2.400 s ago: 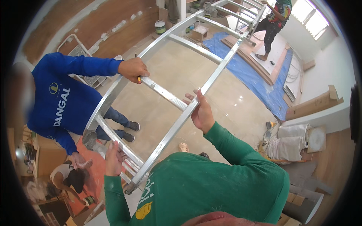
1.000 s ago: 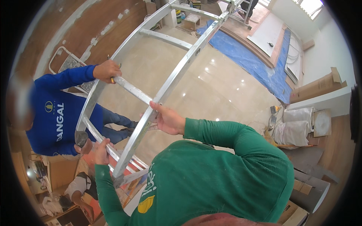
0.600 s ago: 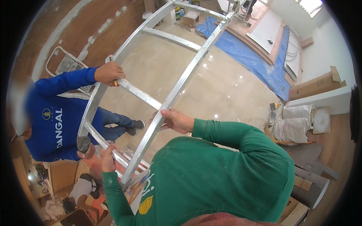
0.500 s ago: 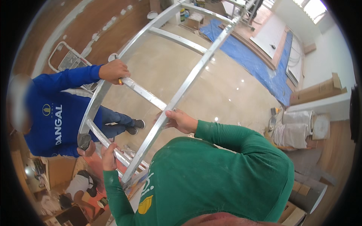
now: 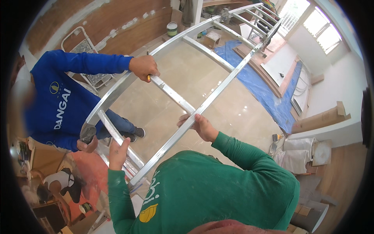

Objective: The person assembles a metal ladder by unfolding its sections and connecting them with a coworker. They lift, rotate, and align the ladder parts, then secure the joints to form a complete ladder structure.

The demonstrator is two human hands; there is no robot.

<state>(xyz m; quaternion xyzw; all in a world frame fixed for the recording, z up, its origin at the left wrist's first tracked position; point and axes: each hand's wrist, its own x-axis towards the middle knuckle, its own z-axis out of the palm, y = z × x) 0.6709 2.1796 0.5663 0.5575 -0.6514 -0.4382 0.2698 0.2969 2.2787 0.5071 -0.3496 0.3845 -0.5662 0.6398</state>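
Observation:
A long aluminium ladder [image 5: 218,91] stretches from just before me toward the far right, held up at a slant. My left hand [image 5: 118,154] is at its nearest rung, the palm against the metal and the thumb pointing up. Round the right side rail, close to a rung joint, my right hand [image 5: 202,126] is closed. A co-worker in a blue top [image 5: 58,105] grips the ladder's left rail and a rung with one hand [image 5: 145,67], which also holds a thin pencil-like stick. The co-worker's other hand [image 5: 89,144] is at the dark rubber foot [image 5: 88,133] of the ladder.
A folding step stool [image 5: 83,48] leans by the wooden wall at left. Boards lie on a blue sheet [image 5: 249,72] at far right. A long cardboard box [image 5: 321,119] and wrapped bundles [image 5: 298,156] lie along the right. Another person [image 5: 60,181] bends over at lower left.
The ladder's view has shifted down and right, showing more of its far end. My left thumb has lifted upright along the rung. The co-worker's upper hand has come further right in view.

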